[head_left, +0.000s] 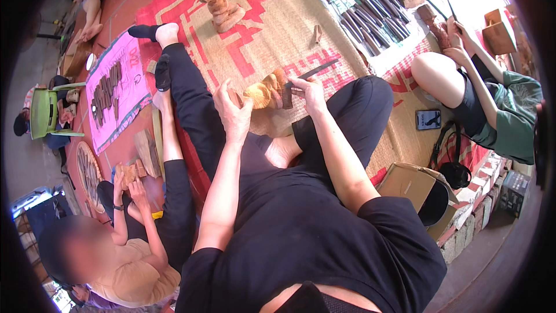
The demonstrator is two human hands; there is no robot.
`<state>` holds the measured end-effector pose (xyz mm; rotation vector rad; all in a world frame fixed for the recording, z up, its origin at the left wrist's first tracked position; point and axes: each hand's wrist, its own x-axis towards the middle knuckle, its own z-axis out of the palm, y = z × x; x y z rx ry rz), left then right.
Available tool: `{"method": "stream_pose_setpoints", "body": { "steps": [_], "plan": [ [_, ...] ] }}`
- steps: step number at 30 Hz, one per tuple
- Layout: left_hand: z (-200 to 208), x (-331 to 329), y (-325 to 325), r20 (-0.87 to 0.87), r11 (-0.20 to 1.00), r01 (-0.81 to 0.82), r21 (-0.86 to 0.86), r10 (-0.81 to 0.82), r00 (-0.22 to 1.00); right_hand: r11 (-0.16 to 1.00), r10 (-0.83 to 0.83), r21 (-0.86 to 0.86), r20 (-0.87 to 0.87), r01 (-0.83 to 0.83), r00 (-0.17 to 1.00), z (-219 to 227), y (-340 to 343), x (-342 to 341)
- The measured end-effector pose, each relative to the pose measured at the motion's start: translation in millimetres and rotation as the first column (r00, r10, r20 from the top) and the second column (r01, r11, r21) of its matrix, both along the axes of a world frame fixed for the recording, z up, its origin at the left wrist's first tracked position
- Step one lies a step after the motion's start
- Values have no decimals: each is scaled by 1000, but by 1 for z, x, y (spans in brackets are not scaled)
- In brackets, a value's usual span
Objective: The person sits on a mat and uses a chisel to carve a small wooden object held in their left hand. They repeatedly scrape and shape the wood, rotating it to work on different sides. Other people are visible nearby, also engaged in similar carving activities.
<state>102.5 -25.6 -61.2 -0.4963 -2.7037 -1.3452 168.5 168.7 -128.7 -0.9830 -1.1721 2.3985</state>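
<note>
Above my lap is a carved wooden figure, yellowish-brown with rounded, lumpy forms and a darker right end. My left hand grips its left end, thumb toward me and fingers partly hidden behind the wood. At the figure's right end, my right hand is closed round a dark, narrow, tapering tool, its tip pointing away to the right. Whether this tool is a file or a knife I cannot tell. Its handle is mostly covered by my fingers.
Another carved figure stands ahead on the patterned mat. Dark-handled tools lie on a white sheet and a pink cloth. Co-workers hold wood pieces at left and right. A phone and cardboard box are at right.
</note>
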Motion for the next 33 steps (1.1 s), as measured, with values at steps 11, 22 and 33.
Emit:
{"method": "stream_pose_setpoints", "body": {
  "steps": [11, 22, 33],
  "plan": [
    [0, -5, 7, -8, 1000, -1, -3, 1, 1000, 997, 11, 81, -22, -9, 1000, -8, 1, -5],
    [-3, -5, 8, -34, 1000, 2, -13, -2, 999, 999, 9, 47, -19, -8, 1000, -6, 0, -8],
    [-1, -4, 4, -14, 1000, -10, -6, 10, 1000, 997, 5, 76, -14, -4, 1000, -9, 2, -11]
  ]
}}
